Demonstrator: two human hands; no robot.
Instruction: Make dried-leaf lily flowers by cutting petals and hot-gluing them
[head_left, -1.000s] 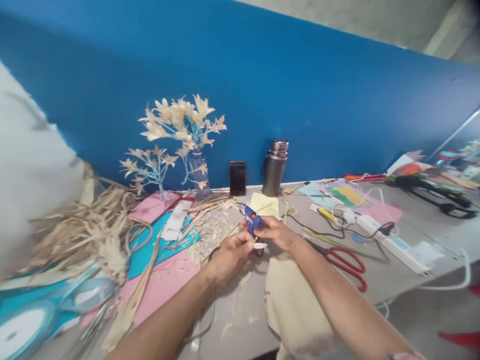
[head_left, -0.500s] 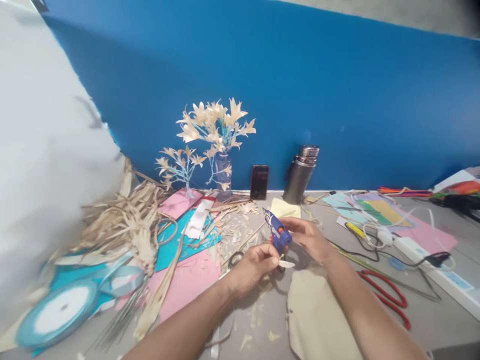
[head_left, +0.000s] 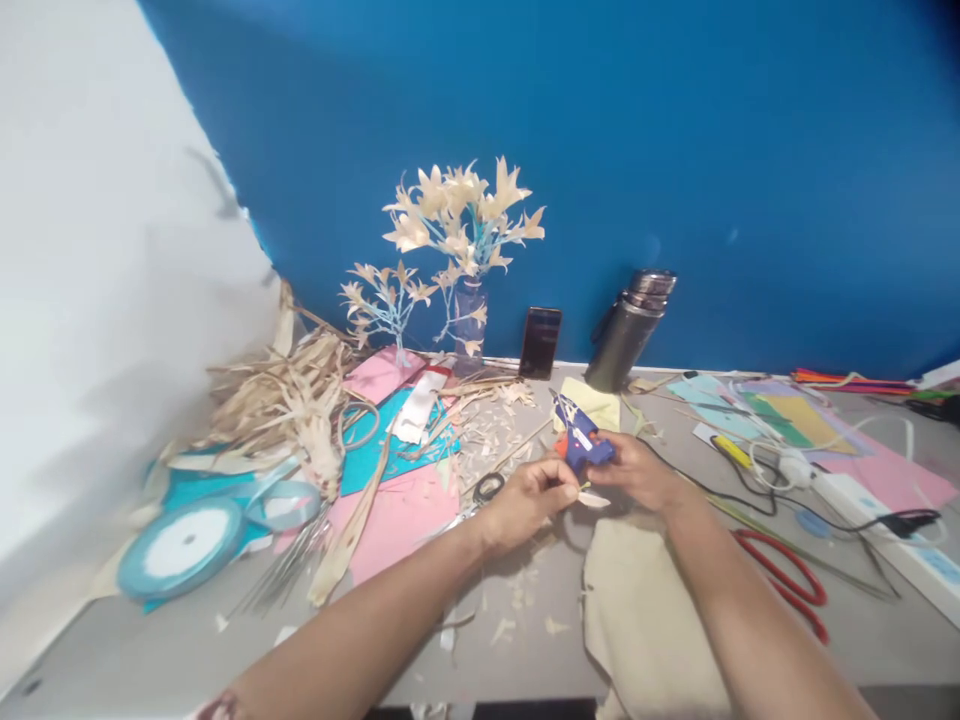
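My right hand (head_left: 637, 468) is wrapped round a blue hot glue gun (head_left: 586, 440), whose nozzle end points up and to the left. Pale fibrous bits cling to the gun's front. Just beside it, my left hand (head_left: 531, 505) pinches a small pale petal-like piece (head_left: 594, 499) between thumb and fingertips. The piece lies close under the back of the gun; whether they touch I cannot tell. Beyond both hands, a yellow paper (head_left: 596, 402) lies on the table. Below my right wrist is a beige cloth-like sheet (head_left: 645, 610).
Pale flowers (head_left: 450, 215) stand in a clear bottle (head_left: 470, 310) beside a phone (head_left: 541, 343) and a flask (head_left: 631, 330). Dried husks (head_left: 296, 385) and a blue ribbon roll (head_left: 184, 540) lie left. Red-handled scissors (head_left: 784, 575) and a power strip (head_left: 870, 515) sit right.
The glue gun has turned, and my right hand now closes round it where its fingers were at its side before. The camera view has shifted, so everything sits a little differently.
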